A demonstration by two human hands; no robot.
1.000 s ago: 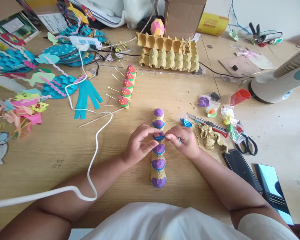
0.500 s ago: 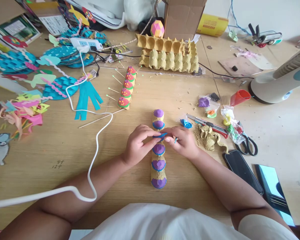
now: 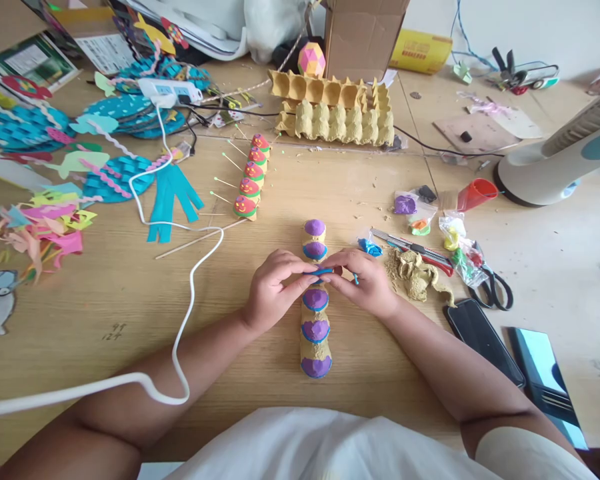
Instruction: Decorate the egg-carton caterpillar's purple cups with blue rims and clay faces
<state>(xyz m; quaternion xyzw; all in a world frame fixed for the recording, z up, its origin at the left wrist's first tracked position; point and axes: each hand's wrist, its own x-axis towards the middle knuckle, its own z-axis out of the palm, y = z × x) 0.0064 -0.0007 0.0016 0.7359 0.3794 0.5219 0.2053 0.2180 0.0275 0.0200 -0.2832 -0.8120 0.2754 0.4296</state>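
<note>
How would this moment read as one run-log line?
Left hand: pinching blue strip | right hand: pinching same strip | under hands: purple-topped carton row | nearby: blue packet

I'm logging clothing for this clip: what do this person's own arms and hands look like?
The left hand and right hand are bare, with no gloves or rings visible. The right sleeve is short and whitish, like the top.

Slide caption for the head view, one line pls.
Left hand and right hand pinch a blue strip over a purple-and-blue egg-carton row on the table.
</note>
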